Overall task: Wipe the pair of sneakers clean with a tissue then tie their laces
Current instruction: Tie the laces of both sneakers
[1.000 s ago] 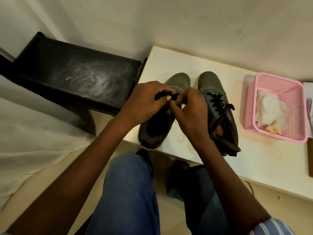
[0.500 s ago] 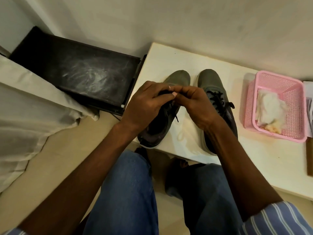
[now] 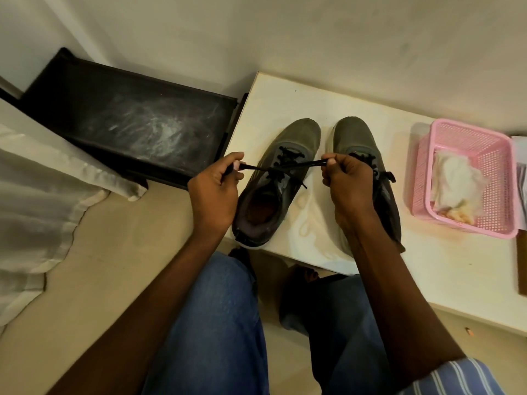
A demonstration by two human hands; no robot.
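Black laces [image 3: 285,167], thin and limp, run taut between the pinching left hand [image 3: 213,192] and right hand [image 3: 348,183] above the light, soft-sided left sneaker [image 3: 278,183] at the counter's [image 3: 285,98] front-left corner; gripping near the ends suits them.

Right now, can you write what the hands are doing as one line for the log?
step: tying laces | left hand: pinches lace end | right hand: pinches other lace end | lace: pulled taut over left sneaker | tissue: in pink basket

Grey-green sneakers [image 3: 299,155] with black laces [image 3: 285,166] are sitting mid-frame on a cream surface [image 3: 285,104]; a pink perforated basket [image 3: 470,143] is showing white tissue [image 3: 456,178] at right; blue jeans [image 3: 216,323] below.
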